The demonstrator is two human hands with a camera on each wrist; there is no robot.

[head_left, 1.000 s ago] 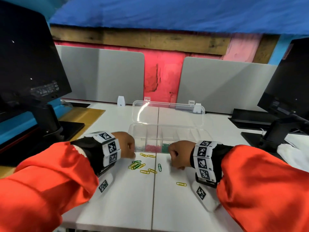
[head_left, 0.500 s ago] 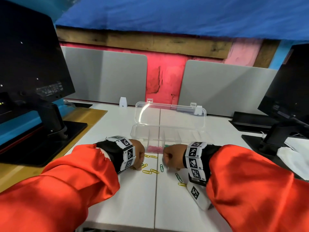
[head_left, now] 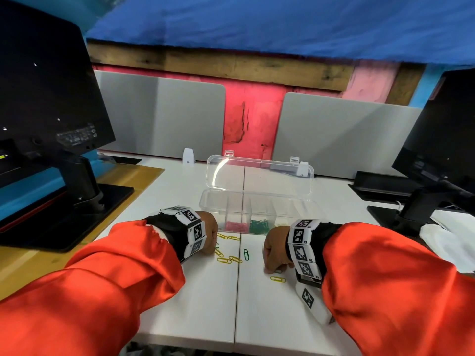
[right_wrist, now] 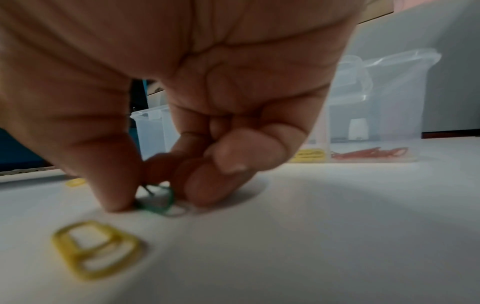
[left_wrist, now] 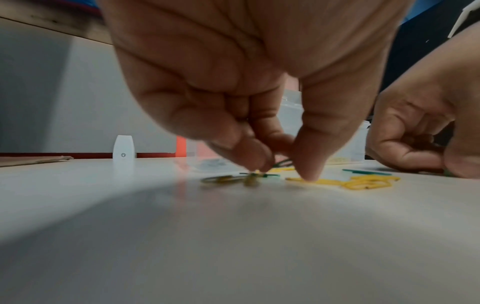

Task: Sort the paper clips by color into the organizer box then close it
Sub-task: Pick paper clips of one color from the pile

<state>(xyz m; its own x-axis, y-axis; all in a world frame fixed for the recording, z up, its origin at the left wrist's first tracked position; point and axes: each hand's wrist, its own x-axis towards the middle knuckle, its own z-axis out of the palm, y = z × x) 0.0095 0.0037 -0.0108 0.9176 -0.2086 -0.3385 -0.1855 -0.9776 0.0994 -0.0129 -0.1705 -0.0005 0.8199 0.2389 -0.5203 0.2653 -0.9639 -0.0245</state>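
Observation:
The clear organizer box (head_left: 257, 201) stands open on the white desk, with red clips (head_left: 235, 225) and green clips (head_left: 259, 224) in neighbouring compartments. My left hand (head_left: 209, 233) is down on a loose pile of yellow clips (head_left: 228, 259). Its fingertips (left_wrist: 259, 162) and thumb pinch a green clip (left_wrist: 283, 163) at the desk surface. A lone green clip (head_left: 246, 254) lies between my hands. My right hand (head_left: 273, 249) pinches another green clip (right_wrist: 158, 203) against the desk, next to a single yellow clip (right_wrist: 96, 248).
A monitor on a black stand (head_left: 84, 186) is at the left and another monitor stand (head_left: 416, 209) at the right. Grey divider panels (head_left: 159, 116) run behind the box. A white cloth (head_left: 447, 242) lies at the right edge.
My right hand has come down and nearer, onto the green clip beside the lone yellow one. My left hand has stayed on the pile of clips.

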